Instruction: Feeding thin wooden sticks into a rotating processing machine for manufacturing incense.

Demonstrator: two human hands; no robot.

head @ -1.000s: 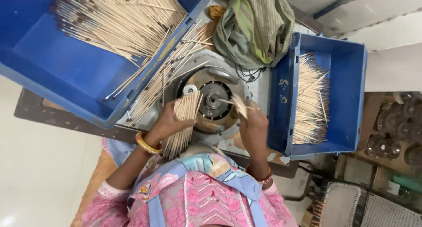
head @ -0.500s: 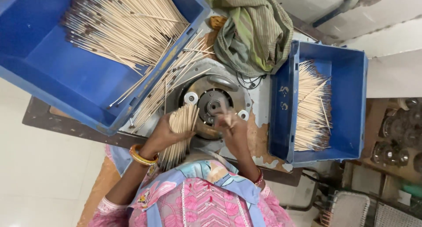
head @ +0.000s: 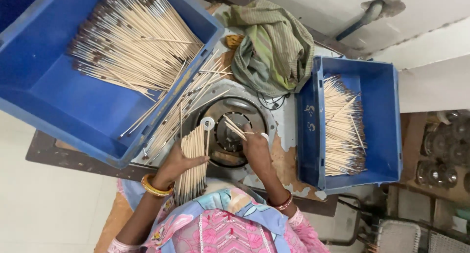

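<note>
We've got our left hand (head: 182,161) clamped round a fat bundle of thin pale wooden sticks (head: 193,161) at lower centre, so our right hand (head: 254,148) can pinch a few at the round grey metal machine disc (head: 234,130).

The left hand (head: 177,164) grips a bundle of pale sticks (head: 192,161), fanned upright against the person's lap; the right hand (head: 254,146) pinches a few sticks (head: 236,127) over the round metal machine (head: 234,117) just ahead of it; a big blue tray (head: 73,101) of sticks lies beyond the left hand; a smaller blue tray (head: 382,121) sits right of the right hand; a green cloth (head: 274,47) is bunched beyond the machine.
</note>
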